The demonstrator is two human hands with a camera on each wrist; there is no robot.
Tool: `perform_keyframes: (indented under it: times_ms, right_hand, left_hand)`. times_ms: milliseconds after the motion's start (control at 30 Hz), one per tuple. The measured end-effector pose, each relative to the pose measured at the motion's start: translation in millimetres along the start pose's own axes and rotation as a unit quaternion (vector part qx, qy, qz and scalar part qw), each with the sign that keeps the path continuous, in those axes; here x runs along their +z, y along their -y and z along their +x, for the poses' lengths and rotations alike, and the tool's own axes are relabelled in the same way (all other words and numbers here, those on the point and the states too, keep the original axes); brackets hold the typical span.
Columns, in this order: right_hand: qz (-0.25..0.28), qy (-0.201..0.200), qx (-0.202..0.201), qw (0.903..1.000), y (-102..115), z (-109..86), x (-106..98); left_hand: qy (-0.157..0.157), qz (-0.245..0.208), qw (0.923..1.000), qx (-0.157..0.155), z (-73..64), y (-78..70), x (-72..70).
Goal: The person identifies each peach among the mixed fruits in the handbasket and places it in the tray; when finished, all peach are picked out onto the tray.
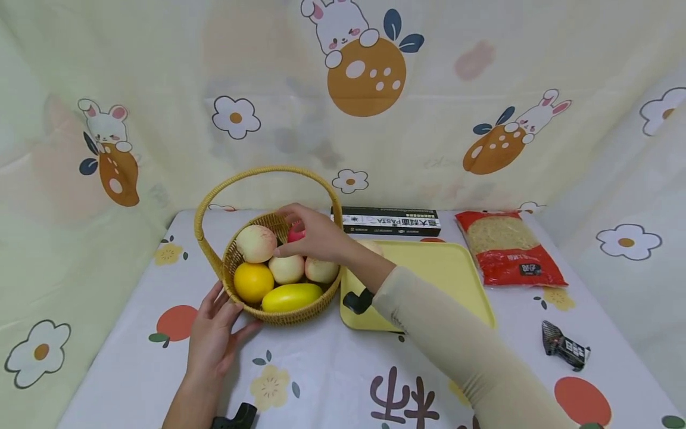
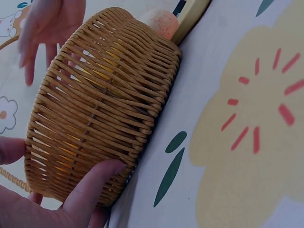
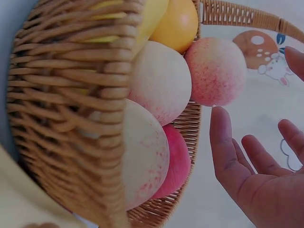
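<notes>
A wicker basket (image 1: 292, 317) with a tall arched handle holds several fruits. My left hand (image 1: 214, 330) grips its left side low down, with the thumb (image 2: 97, 187) on the woven wall and a fingertip at the rim. Over the basket is my right hand (image 1: 313, 235), holding nothing, its fingers spread in the right wrist view. The index fingertip is right by a pinkish peach (image 3: 216, 71). Two paler peaches (image 1: 286, 269) lie nearer the front, beside an orange (image 1: 253, 282) and a long yellow fruit (image 1: 292, 297). A red fruit (image 3: 175, 161) is partly hidden.
Right of the basket lies a yellow tray (image 1: 434, 280), with a peach (image 1: 373, 246) partly behind my right forearm. A black-and-white pasta box (image 1: 391, 221) lies at the back. Further right are a red-and-clear noodle bag (image 1: 511, 250) and a small black packet (image 1: 565, 345).
</notes>
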State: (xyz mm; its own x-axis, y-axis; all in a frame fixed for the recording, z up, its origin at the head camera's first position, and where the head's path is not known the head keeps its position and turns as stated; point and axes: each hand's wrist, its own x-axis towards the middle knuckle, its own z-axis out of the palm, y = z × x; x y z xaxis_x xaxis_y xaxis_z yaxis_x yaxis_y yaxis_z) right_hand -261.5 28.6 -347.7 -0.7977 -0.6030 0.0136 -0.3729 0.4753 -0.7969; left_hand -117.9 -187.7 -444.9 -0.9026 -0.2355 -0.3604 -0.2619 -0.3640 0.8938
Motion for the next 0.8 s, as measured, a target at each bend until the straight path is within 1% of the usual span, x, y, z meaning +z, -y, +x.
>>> perform_keyframes:
  times_ms: [133,333,567,633,800]
  right_hand:
    - [-0.005,0.01,0.012,0.9999,4,14.2,7]
    - [-0.015,0.018,0.029,0.9993,9,27.7,17]
    - [-0.033,0.023,0.026,0.9989,12,39.8,28]
    - [-0.029,0.029,0.028,0.9988,13,43.4,30]
    - [0.009,0.049,0.044,0.9978,17,49.2,36]
  left_hand:
    - [-0.001,0.0,1.0,0.001,-0.8,-1.4,-2.4]
    - [0.001,0.003,1.0,-0.005,0.3,-0.6,-1.4]
    - [0.0,0.001,1.0,-0.007,1.8,-0.6,-1.8]
    - [0.0,0.0,1.0,-0.007,1.8,-1.2,-2.0]
    - [0.001,0.002,1.0,-0.009,1.3,-0.3,-1.7]
